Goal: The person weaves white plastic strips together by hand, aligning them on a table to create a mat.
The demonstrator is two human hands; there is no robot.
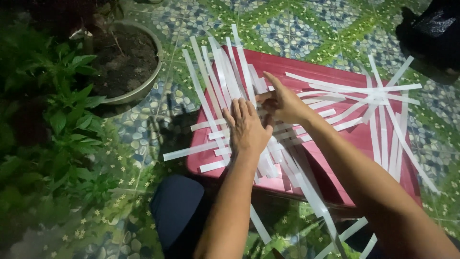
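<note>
I'm looking down at both hands working over a red plastic lid that is serving as a worktop, lying on a patterned tile floor.

My left hand is lying palm down, fingers straight and close together, pressing flat on a woven patch of white strips near the lid's left part. The strips there are crossing each other, some running lengthwise away from me, some going sideways under the palm.

My right hand is sitting just beyond the left, touching it or nearly so. Its index finger is pointing out toward the long upright strips, the other fingers are curled in. I can't tell whether they are pinching a strip; the grip is hidden by the hand itself.

The upright strips are fanning out past the lid's far edge onto the floor. Several loose strip ends are hanging over the near edge toward me.

On the right part of the lid a second bundle of white strips is lying crossed in a star shape, well apart from both hands.

To the left, a round pot with dark soil is standing on the floor, with green leafy plants beside it. A dark knee is showing just below the lid's near left corner. A dark object is sitting at the top right, too dim to identify.
</note>
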